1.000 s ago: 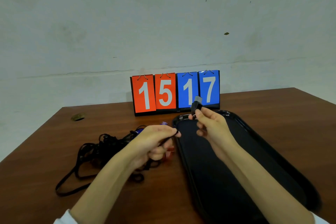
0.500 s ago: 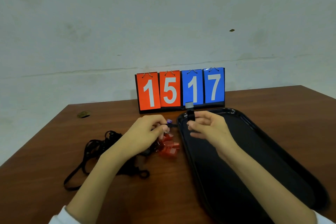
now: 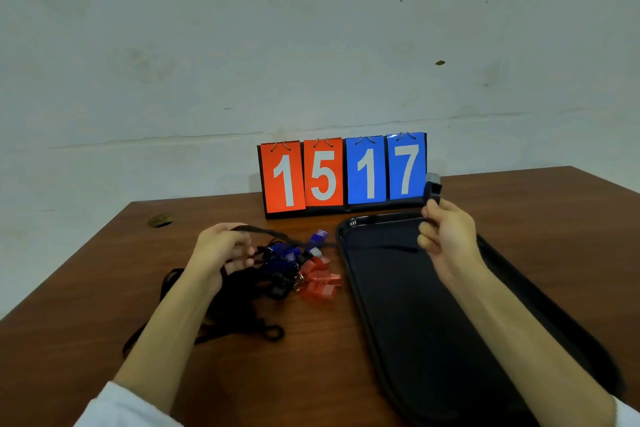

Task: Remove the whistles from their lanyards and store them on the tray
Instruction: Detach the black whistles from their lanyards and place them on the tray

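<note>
The hands have drawn apart: the right hand (image 3: 446, 239) has its grip pinched on a dark whistle (image 3: 433, 189) over the tray (image 3: 415, 322). The left hand (image 3: 221, 253) has its grip curled round the lanyard (image 3: 263, 230). The whistle looks detached and ready to store.

a bare, plain room, its kind unclear: a scuffed pale wall (image 3: 311, 45) behind a brown wooden table (image 3: 311, 374), with a flip scoreboard (image 3: 343, 173) reading 15 17 at the far edge.

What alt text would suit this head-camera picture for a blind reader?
A person's right hand holds a dark whistle near the far end of a black tray, while the left hand grips a black lanyard beside blue and red whistles on a brown table. A scoreboard behind reads 15 17.
</note>
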The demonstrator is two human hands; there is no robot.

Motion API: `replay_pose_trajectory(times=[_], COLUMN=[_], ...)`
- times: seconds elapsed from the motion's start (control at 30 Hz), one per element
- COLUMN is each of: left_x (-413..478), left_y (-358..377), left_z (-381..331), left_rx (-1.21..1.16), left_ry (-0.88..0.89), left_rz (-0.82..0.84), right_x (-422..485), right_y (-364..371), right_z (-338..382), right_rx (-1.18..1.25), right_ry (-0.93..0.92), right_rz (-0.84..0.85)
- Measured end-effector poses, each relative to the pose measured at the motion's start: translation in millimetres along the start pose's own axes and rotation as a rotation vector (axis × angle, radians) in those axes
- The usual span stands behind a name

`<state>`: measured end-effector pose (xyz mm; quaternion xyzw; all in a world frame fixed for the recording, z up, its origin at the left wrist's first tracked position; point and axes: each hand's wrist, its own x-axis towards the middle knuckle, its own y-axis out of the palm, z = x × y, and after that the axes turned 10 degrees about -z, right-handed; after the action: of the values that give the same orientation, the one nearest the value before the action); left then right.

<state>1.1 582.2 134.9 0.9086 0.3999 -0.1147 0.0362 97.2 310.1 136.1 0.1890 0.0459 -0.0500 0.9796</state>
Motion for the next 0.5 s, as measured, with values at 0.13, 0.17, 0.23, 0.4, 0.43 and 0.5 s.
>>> replay_pose_trajectory(times=[0.13,0.17,0.23,0.4,0.43,0.5], left_x=[-16.0,-24.0,-39.4,-68.5,-69.3,-67.8], left_y=[8.0,14.8,33.2,81.3,87.3,94.7], left_z=[-1.8,-2.6,-1.9,11.2,13.7,15.7], left_rx=[0.443,0.483,0.402,-0.149,-0.164,-0.189], left_ry=[0.292,0.372,0.480,0.031,-0.029,-0.066], left_rz=[0.100,0.123,0.181,0.574,0.629,0.710], right_x=[-13.3,-18.0,-27.9,-39.4,-38.1,-33.3], right_y=[9.4,12.7,19.0,26.8,26.0,23.6], right_z=[-1.6,-3.3,-5.5,-7.0,-6.8,-5.6], right_rx=[-0.128,-0.174,-0.237,-0.372,-0.388,-0.365], right_ry=[-0.088,-0.101,-0.104,-0.185,-0.208,-0.212], right_rz=[0.145,0.213,0.353,0.364,0.317,0.275])
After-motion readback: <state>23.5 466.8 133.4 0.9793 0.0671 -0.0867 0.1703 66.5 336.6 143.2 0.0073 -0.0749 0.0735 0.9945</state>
